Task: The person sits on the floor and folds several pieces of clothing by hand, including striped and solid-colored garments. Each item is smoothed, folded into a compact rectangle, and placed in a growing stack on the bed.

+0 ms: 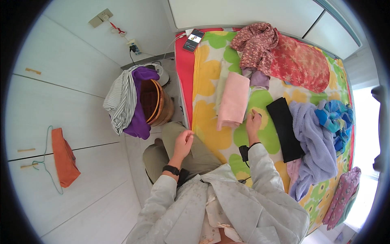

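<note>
My left hand [183,143] hangs over my trousered knee [198,149] at the bed's edge, its fingers curled in with nothing visible in them. Above the flower-print bed sheet [210,116], my right hand [254,125] is empty, its fingers loosely bent and slightly apart. It is nearest to a folded pink cloth [234,99], just up and to its left. Under that cloth a pale green fabric [221,82] partly shows. Right of my right hand lies a folded black cloth [285,131], beside a rumpled lavender fleece [315,143].
A floral garment [257,42] and a red snowflake-print cloth [300,62] lie at the headboard end. Blue plaid fabric [335,117] is bunched at right. A phone [193,40] rests on the bed's corner. Striped [122,97] and purple [138,129] cloths drape over a wooden bucket [166,106].
</note>
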A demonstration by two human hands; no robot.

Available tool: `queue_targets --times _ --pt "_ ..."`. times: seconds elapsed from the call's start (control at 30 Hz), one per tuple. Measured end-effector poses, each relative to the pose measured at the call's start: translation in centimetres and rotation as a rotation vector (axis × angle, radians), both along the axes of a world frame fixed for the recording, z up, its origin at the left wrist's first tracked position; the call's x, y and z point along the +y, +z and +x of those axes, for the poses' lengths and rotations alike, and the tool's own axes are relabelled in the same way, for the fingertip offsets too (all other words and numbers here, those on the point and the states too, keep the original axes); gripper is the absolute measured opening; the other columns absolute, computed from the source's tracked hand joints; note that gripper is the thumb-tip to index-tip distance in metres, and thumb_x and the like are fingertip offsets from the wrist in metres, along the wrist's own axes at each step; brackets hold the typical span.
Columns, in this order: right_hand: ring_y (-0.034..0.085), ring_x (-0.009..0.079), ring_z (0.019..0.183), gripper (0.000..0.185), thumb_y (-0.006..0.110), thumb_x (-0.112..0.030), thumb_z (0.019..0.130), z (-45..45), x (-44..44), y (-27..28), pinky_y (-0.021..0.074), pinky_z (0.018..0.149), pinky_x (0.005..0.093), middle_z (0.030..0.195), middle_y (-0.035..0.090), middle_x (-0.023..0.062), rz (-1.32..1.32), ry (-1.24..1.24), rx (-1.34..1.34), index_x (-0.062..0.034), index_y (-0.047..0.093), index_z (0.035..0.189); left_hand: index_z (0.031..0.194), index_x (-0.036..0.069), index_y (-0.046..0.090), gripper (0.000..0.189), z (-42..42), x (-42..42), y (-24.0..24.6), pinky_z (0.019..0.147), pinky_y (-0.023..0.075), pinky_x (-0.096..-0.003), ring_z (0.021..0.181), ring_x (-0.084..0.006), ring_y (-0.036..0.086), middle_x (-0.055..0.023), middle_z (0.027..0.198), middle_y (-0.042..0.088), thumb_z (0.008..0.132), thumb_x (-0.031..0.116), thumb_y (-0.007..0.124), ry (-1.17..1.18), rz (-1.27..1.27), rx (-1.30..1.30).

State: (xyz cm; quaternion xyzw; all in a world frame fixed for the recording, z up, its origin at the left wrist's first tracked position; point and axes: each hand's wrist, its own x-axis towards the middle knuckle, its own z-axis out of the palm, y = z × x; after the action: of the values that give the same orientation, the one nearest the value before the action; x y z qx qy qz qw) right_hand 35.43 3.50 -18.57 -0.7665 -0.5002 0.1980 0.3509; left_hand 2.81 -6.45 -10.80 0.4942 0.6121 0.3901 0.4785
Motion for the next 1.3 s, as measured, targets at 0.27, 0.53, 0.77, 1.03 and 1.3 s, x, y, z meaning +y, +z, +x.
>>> queue_targets --times 0.27,0.53,0.77,1.03,1.3 --pt "0.052 0.0321 0.102 0.038 0.056 -0.004 0.07 -2.1 0.2 -0.2 0.0402 0.087 0.0428 0.11 0.059 0.011 0.127 0.0 -0.376 -0.0095 0.063 0.107 0.088 0.004 0.06 0.007 -3.4 0.2 0.1 0.066 0.0456 -0.0386 0.075 -0.0318 0.057 -0.0133 0.082 0.057 0.083 0.007 0.056 -0.004 0.262 0.507" --pt "0.051 0.0273 0.105 0.027 0.058 -0.015 0.081 -2.7 0.5 -0.9 0.0372 0.09 0.0411 0.11 0.058 0.0059 0.077 -0.061 -0.481 -0.012 0.061 0.108 0.081 0.008 0.061 0.005 -1.7 1.2 -0.9 0.062 0.046 -0.0408 0.072 -0.0316 0.057 -0.0102 0.077 0.057 0.079 0.01 0.058 0.101 0.231 0.698" --pt "0.044 0.0256 0.115 0.035 0.06 -0.023 0.082 -2.7 0.5 -2.7 0.0308 0.097 0.0417 0.119 0.052 0.0048 -0.071 -0.061 -0.535 -0.0164 0.054 0.116 0.079 0.008 0.061 0.005 -2.3 2.4 -1.3 0.059 0.0452 -0.0397 0.069 -0.0309 0.056 -0.0098 0.075 0.056 0.075 0.009 0.058 0.098 0.169 0.672" --pt "0.043 0.027 0.112 0.044 0.06 -0.025 0.08 -3.0 0.8 -2.3 0.0318 0.093 0.0422 0.118 0.048 0.0064 -0.048 -0.007 -0.572 -0.0131 0.05 0.121 0.076 0.01 0.061 0.004 -1.8 5.0 -1.3 0.058 0.0447 -0.0405 0.067 -0.0305 0.055 -0.0091 0.072 0.054 0.074 0.01 0.059 0.005 0.055 0.689" --pt "0.043 0.029 0.109 0.046 0.062 -0.029 0.078 -3.4 1.1 -1.9 0.033 0.089 0.0435 0.117 0.047 0.0067 -0.03 -0.013 -0.597 -0.0138 0.049 0.12 0.078 0.011 0.059 0.004 -1.1 7.2 -1.6 0.062 0.0456 -0.0418 0.071 -0.0306 0.057 -0.0086 0.075 0.056 0.079 0.014 0.057 0.016 -0.058 0.734"
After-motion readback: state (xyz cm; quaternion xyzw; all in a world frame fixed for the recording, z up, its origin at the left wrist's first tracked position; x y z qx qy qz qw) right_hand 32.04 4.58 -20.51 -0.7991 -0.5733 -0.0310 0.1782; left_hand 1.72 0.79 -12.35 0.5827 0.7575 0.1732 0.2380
